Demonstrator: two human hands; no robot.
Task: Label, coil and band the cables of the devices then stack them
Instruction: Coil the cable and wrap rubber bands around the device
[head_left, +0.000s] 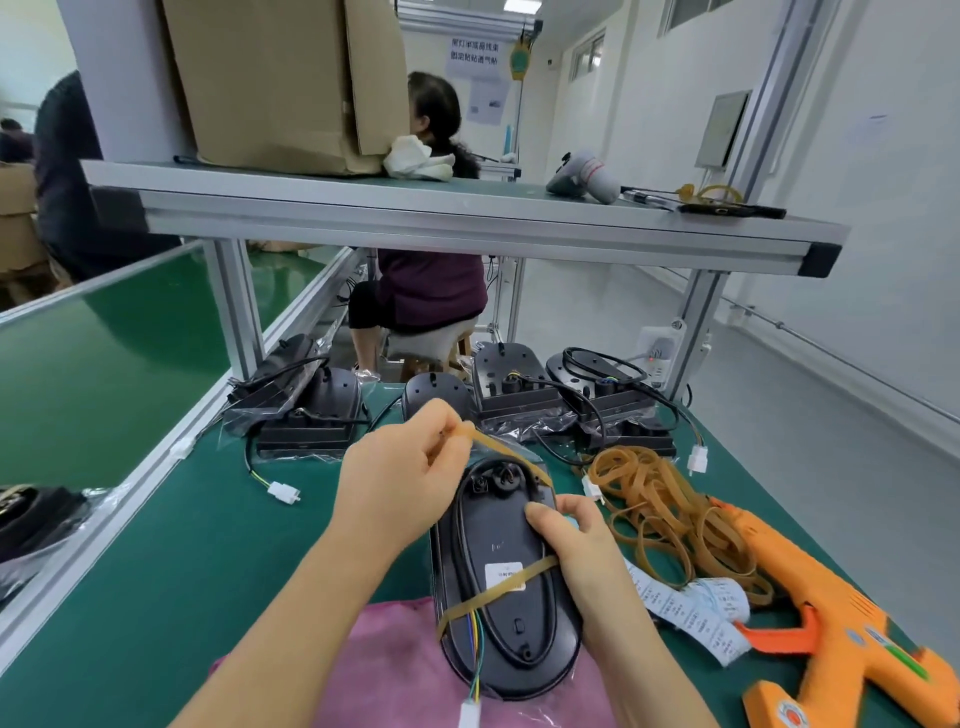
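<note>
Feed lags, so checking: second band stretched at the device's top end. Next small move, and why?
Probably draw the stretched band down over the far end of the device onto the cable. The left hand pinches it above that end, the right hand grips the device, and only the lower band is seated.

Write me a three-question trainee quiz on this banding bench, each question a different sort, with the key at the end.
1. True or false: one rubber band already crosses the device near its white label.
2. The left hand: A pinches a second band stretched over the device's far end; B lies open and idle; C is out of view.
3. Fill in: the right hand grips the device's ____ edge, the side where the loose band pile lies.
Key: 1 true; 2 A; 3 right.
</note>
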